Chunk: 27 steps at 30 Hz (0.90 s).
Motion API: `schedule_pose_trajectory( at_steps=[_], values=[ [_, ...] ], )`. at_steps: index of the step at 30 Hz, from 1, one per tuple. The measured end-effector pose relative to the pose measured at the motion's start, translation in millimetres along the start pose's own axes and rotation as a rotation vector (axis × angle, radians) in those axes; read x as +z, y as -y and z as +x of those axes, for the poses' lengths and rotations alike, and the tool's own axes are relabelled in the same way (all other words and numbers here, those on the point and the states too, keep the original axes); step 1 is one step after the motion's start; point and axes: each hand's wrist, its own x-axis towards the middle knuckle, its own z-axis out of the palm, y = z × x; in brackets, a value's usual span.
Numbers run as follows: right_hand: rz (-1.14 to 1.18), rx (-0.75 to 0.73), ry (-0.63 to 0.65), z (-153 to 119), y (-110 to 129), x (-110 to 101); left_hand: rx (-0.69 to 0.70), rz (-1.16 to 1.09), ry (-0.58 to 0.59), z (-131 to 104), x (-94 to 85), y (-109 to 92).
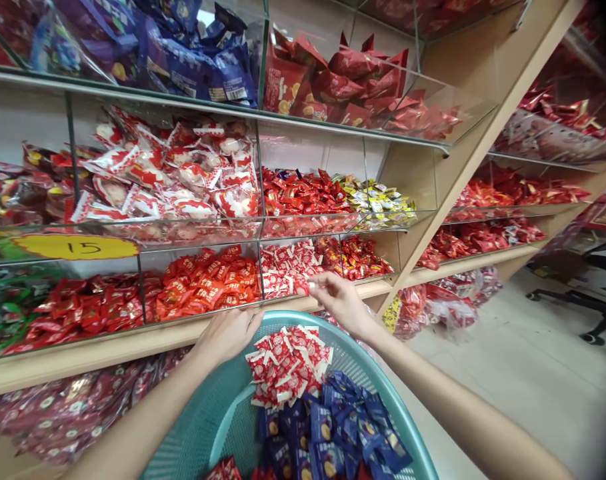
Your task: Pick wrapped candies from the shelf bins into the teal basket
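Note:
A teal plastic basket (193,427) is in front of me at the bottom of the head view. My left hand (233,333) is closed on its far left rim, close to the shelf edge. My right hand (340,303) is above the far rim, fingertips pinched on a small red-and-white candy packet (303,288) in front of a compartment of similar red-and-white candies (285,260). Inside the basket are a heap of red-and-white candy packets (290,363), many dark blue packets (333,427) and some red packets (223,470), partly cut off by the frame.
Glass-fronted shelves hold orange-red candies (207,283), larger white-and-red wrapped sweets (183,167), blue bags (193,60) and red bags (343,80). A yellow label (75,247) reads 15. Plastic bags (443,303) lie under the shelf; a wheeled chair (593,293) stands right.

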Motion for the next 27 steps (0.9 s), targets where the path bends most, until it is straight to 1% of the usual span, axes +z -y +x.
schedule_pose_trajectory(
  at_steps=[2, 4, 6, 8, 13, 19, 24, 27],
  values=[
    [0.048, 0.084, 0.054, -29.2, 3.6, -9.7, 0.007, 0.001, 0.000, 0.2, -0.2, -0.4],
    [0.060, 0.147, 0.120, -50.2, 2.3, -14.9, 0.011, 0.004, -0.001, 0.0, -0.7, -0.9],
    [0.031, 0.166, 0.182, -62.7, -2.4, -16.4, 0.018, 0.006, -0.010, -0.5, -1.1, -1.1],
    [-0.037, 0.147, 0.216, -68.1, -7.3, -15.7, 0.030, 0.008, -0.022, -1.3, -1.3, -1.0],
    [-0.233, 0.026, 0.233, -66.8, -8.5, -10.9, 0.016, 0.015, -0.022, -2.7, -0.9, 0.2],
    [-0.315, -0.036, 0.268, -62.9, -7.3, -4.4, 0.043, 0.009, -0.048, -3.0, -1.7, 0.3],
    [-0.378, -0.066, 0.243, -59.4, -10.6, -6.3, 0.050, 0.019, -0.047, -2.8, -3.3, -0.5],
    [-0.408, -0.103, 0.207, -49.3, -7.0, -9.6, 0.050, 0.014, -0.037, -2.0, -3.2, -0.1]
  ],
)
